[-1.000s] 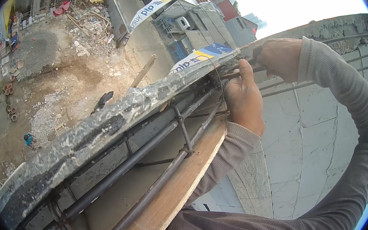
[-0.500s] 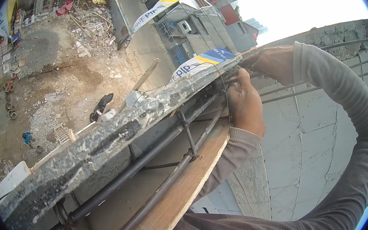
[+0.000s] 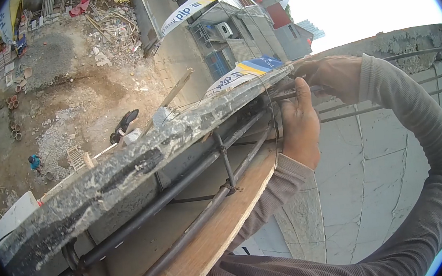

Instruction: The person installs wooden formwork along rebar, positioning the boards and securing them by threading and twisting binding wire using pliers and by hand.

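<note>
My left hand [image 3: 300,127] is at the far end of the rebar cage [image 3: 182,182], its thumb raised across a dark bar [image 3: 288,96]. Its other fingers are curled out of sight behind, so what they hold is hidden. Just beyond it, my right hand [image 3: 339,76] bends its fingers down close to the left thumb, closed around something too small to make out. A thin wire [image 3: 268,87] loops up beside the left hand. Alongside the cage lie a plywood board [image 3: 210,236] and a rough, cement-stained form edge [image 3: 102,191].
More steel bars [image 3: 410,97] extend right past my hands, in front of a grey panelled wall [image 3: 381,175]. Beyond the form edge is a drop to the ground far below, with a person [image 3: 34,163], a motorbike [image 3: 124,125], rubble [image 3: 113,36] and printed banners [image 3: 194,9].
My left thumb has lifted and straightened away from the right fingers. The right hand has shifted slightly right and its fingers have turned. The view has moved a little.
</note>
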Demonstrator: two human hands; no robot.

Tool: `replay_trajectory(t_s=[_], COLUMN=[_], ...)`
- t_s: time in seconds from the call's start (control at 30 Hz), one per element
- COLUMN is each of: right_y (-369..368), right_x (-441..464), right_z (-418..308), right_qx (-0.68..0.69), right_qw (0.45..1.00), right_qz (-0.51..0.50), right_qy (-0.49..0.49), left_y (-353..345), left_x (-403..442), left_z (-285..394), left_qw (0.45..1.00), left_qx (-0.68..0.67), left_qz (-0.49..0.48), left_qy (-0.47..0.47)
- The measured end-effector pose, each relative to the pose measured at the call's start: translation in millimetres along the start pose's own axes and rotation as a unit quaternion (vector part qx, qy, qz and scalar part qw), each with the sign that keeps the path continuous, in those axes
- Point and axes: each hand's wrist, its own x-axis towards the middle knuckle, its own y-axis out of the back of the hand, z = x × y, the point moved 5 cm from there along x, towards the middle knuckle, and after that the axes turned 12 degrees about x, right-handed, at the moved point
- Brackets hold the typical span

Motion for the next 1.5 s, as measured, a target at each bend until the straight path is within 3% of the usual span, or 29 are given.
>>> replay_trajectory(t_s=[0.07, 0.17, 0.27, 0.4, 0.6, 0.77, 0.97, 1.3, 1.37, 1.5], right_y=[0, 3, -3, -2, 2, -3, -3, -6, 0, 3], right_x=[-2, -1, 1, 3, -2, -1, 1, 2, 2, 3], right_z=[0, -7, 0, -1, -6, 9, 3, 11, 1, -5], right_qx=[-0.007, -0.015, -0.022, -0.034, -0.021, -0.073, -0.004, -0.048, -0.09, -0.12], right_qw=[0.996, 0.99, 0.998, 0.998, 0.984, 0.986, 0.991, 0.991, 0.996, 0.992], right_qz=[-0.041, -0.072, -0.029, -0.022, -0.094, -0.079, -0.055, -0.056, -0.014, 0.027], right_qy=[-0.078, -0.119, -0.052, -0.057, -0.152, -0.126, -0.123, -0.115, -0.014, -0.011], left_y=[-3, -5, -2, -1, -5, -4, -4, -1, 0, 1], left_x=[-2, -2, -4, 0, -1, 0, -2, 6, 6, 6], left_z=[-1, -1, 2, -1, -2, -3, 1, -10, -9, -9], left_qw=[1.0, 0.999, 1.0, 1.0, 1.0, 1.0, 1.0, 0.999, 0.999, 0.999], left_qx=[-0.006, -0.027, -0.019, -0.013, 0.01, 0.011, 0.008, 0.034, 0.039, 0.044], left_qz=[-0.009, -0.034, -0.007, -0.006, -0.005, -0.007, 0.0, 0.008, 0.015, 0.016], left_qy=[0.025, 0.015, 0.0, -0.005, 0.023, 0.022, 0.009, 0.008, 0.005, 0.004])
